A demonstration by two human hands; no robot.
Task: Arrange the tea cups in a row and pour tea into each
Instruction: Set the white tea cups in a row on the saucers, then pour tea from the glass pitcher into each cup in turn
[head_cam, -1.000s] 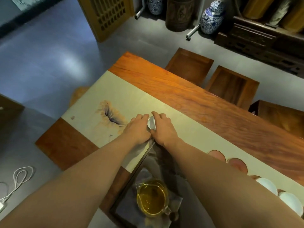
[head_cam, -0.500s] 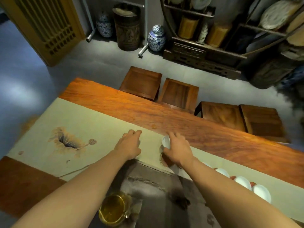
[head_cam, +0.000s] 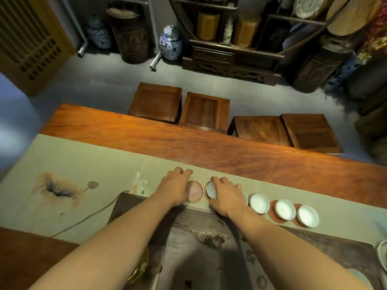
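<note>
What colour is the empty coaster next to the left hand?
Pale pink with a thin gold rim; the coaster shows best in the head view, beside the left hand.

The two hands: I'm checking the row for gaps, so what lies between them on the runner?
In the head view, an empty gold-rimmed coaster lies between the left hand and the right hand, which holds a white cup.

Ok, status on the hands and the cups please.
Left hand on bare coaster. Right hand setting cup on next coaster. Three cups lined up right. No tea poured. Nothing blocking.
</note>
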